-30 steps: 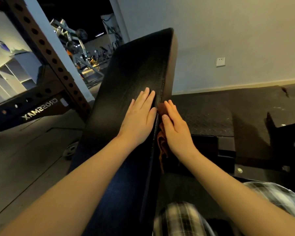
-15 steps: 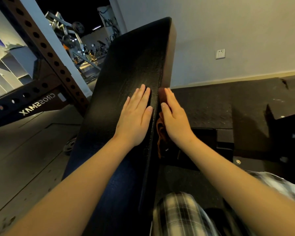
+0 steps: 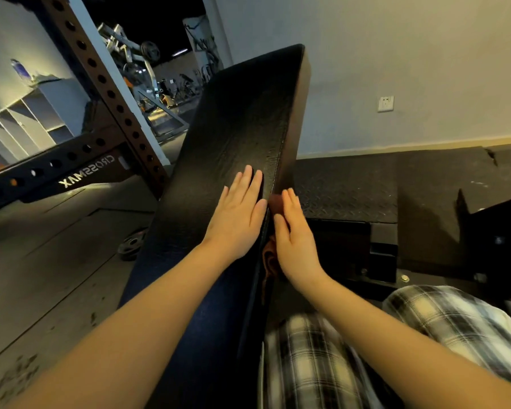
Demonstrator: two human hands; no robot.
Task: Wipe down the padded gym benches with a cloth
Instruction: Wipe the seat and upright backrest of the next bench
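Sliding back a little along the side of the bench [image 3: 242, 122] since half a second ago, the right hand [image 3: 297, 240] now has its fingertips lower than those of the left hand [image 3: 236, 222], which has kept its place on the pad. The right hand's fingers are straight and close together, pressing an orange-brown cloth [image 3: 269, 262] flat against the black pad's right edge. The cloth shows above the fingertips and in a fold below the thumb. The left hand lies palm down on the top of the inclined pad, fingers straight and together, holding nothing. Checked trousers [image 3: 313, 358] fill the lower right. A perforated steel rack [image 3: 80, 169] stands left of the bench, with a weight plate [image 3: 132, 245] on the floor beside it. A wall socket [image 3: 385, 103] sits on the pale wall to the right.
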